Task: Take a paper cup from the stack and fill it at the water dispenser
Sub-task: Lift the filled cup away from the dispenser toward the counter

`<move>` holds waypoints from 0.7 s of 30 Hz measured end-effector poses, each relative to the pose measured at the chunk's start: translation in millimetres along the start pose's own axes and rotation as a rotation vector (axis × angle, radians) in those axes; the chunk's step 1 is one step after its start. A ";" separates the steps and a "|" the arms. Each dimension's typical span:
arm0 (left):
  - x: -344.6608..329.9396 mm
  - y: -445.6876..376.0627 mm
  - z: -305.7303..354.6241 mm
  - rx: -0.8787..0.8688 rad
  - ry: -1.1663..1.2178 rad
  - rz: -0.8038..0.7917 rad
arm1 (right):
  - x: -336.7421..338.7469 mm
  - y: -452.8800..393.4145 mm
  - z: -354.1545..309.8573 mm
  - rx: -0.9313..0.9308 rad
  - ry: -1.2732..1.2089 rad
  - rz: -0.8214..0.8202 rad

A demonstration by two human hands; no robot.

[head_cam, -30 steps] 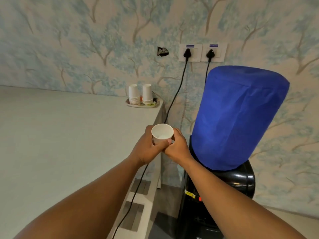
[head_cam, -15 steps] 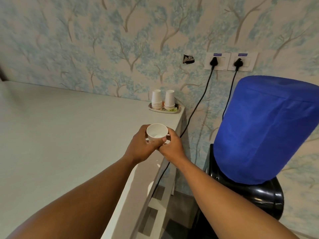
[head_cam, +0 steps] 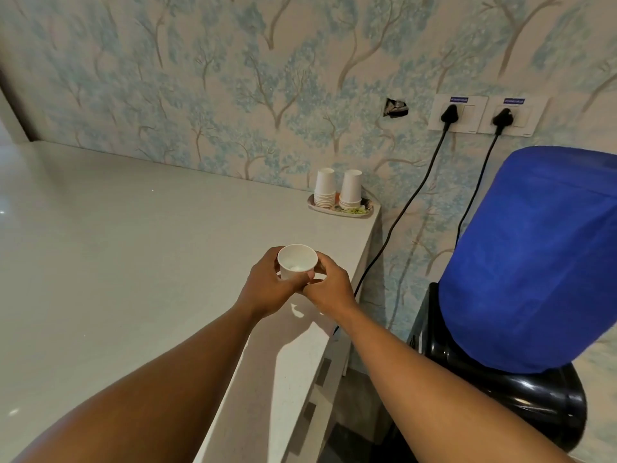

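A white paper cup [head_cam: 296, 262] stands upright just above the counter, held from both sides. My left hand [head_cam: 268, 289] wraps its left side and my right hand [head_cam: 329, 289] pinches its right side. Something pale lies at the cup's bottom; I cannot tell whether it is water. Two upside-down stacks of paper cups [head_cam: 337, 192] sit on a small tray [head_cam: 365, 212] at the counter's far right corner. The water dispenser, black [head_cam: 521, 399] with a blue-covered bottle [head_cam: 534, 262] on top, stands to the right, beyond the counter's edge.
The pale grey counter [head_cam: 117, 262] spreads to the left and ends just right of my hands. Two black cables [head_cam: 410, 202] hang from wall sockets [head_cam: 480, 115] down between counter and dispenser. Patterned wallpaper covers the wall behind.
Both hands have carried the cup leftward, from beside the dispenser to above the counter's right edge. The view has swung left with them, showing more counter.
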State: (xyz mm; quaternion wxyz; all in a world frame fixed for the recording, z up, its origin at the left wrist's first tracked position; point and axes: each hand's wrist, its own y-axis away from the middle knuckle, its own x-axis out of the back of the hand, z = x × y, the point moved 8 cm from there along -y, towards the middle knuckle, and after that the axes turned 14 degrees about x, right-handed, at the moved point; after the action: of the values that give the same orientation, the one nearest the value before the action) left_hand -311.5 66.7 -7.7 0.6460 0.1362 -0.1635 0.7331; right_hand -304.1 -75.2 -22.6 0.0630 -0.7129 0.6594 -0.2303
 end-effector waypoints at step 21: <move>2.0 -14.3 -43.3 0.096 0.017 -0.010 | -30.0 -1.1 28.4 -0.111 -0.096 -0.045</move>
State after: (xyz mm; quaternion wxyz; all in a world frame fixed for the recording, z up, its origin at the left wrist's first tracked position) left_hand -297.1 88.0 -45.3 0.6435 0.1618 -0.1220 0.7381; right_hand -292.1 -52.1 -54.7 0.0496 -0.7400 0.6514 -0.1603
